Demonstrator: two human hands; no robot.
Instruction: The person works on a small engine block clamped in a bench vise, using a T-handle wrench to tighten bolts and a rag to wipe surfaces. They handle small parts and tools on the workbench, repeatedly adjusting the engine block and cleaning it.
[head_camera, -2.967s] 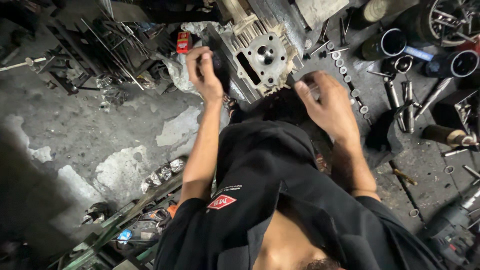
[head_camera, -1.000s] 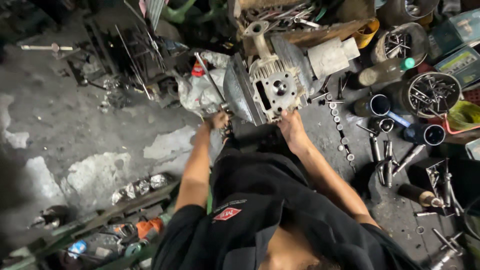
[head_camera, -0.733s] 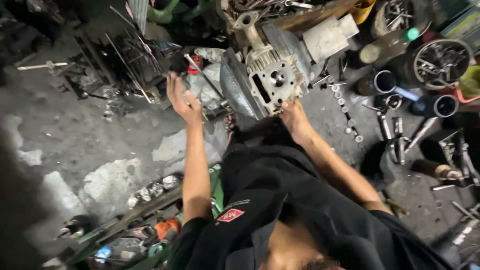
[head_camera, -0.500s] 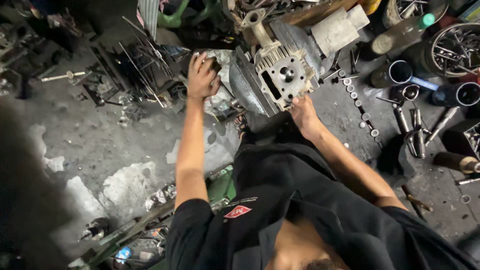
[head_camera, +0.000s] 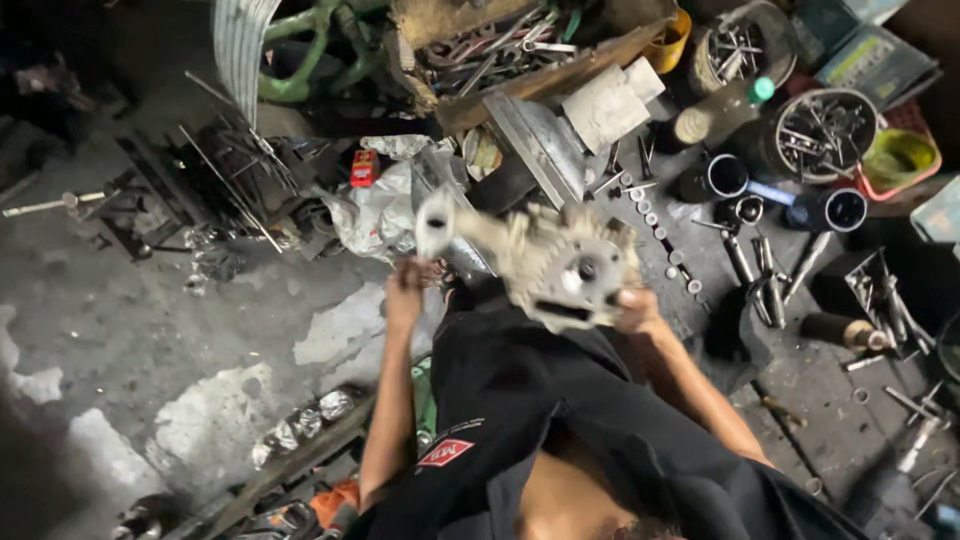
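The person's two hands carry a pale grey metal engine casting (head_camera: 545, 265), blurred, held up above the floor (head_camera: 150, 330) in front of the dark shirt (head_camera: 560, 400); the right hand (head_camera: 637, 308) grips its lower right edge, fingers curled shut around the metal; the left hand (head_camera: 408, 285) sits at the casting's lower left, just under its tube-like end, and whether those fingers actually close on it I cannot tell, since blur and the casting hide them. Just beyond the left fingers lies crumpled clear plastic sheeting (head_camera: 375, 205), with a small red box (head_camera: 364, 168) beside it; farther out from them stands a tangle of dark metal rods (head_camera: 235, 180). Beyond the right fingers a row of small round sockets (head_camera: 665, 240) runs across the floor; to their outer side lie several dark cylinders (head_camera: 725, 175) and loose tool bits (head_camera: 765, 275); well past them sit round tins of bolts (head_camera: 825, 130) and a green-capped bottle (head_camera: 715, 115).
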